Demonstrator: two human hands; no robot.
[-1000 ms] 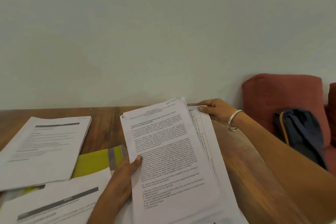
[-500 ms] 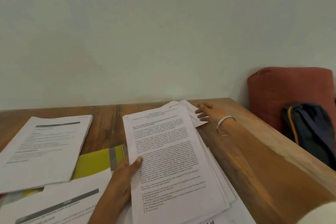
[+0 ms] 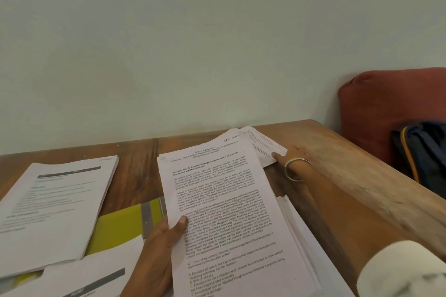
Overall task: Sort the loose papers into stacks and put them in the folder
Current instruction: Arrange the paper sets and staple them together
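Left hand [image 3: 161, 248] pinching the white printed top sheet [image 3: 224, 212] of a fanned paper pile on the wooden table [image 3: 350, 176], right hand [image 3: 284, 159] gripping lower sheets [image 3: 265, 147], yellow-green folder [image 3: 120, 229] just left; uneven pulling could slide the pile apart.

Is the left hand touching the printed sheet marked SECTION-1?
Touching. The head view shows the left hand with its thumb pressed on the printed sheet's left edge.

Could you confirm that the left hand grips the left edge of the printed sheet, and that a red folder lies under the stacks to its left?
Not quite: in the head view the folder is yellow-green, not red. The left hand does grip the printed sheet at its left edge.
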